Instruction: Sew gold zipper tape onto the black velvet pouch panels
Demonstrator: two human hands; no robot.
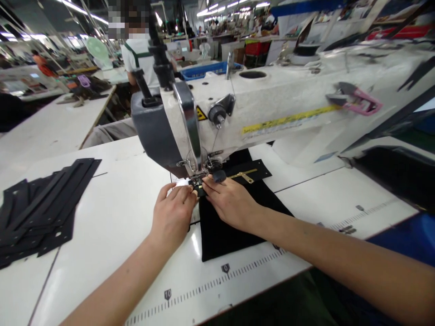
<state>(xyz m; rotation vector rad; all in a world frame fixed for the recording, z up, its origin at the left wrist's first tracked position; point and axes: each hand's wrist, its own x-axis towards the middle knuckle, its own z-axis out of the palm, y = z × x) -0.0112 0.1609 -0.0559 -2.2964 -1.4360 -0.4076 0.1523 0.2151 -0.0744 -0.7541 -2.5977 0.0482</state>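
A black strip with a gold-toothed zipper (pixel 254 172) lies crosswise under the presser foot (pixel 197 180) of a white sewing machine (pixel 285 99). Its gold pull hangs to the right of the needle. Beneath the strip spreads a piece of black fabric (pixel 234 231). My left hand (pixel 175 210) is closed on the strip's left end, fingers bent close beside the foot. From the right, my right hand (pixel 234 203) presses its fingers together on the same strip, just by the needle area. The fingertips of both hands are partly hidden at the foot.
A pile of black strips (pixel 44 203) lies on the table's left. Pink-handled snips (pixel 356 97) rest against the machine arm. A ruler scale (pixel 200 290) runs along the front edge. Behind the machine are a blue basket (pixel 204 70) and a person in a white top (pixel 139 59).
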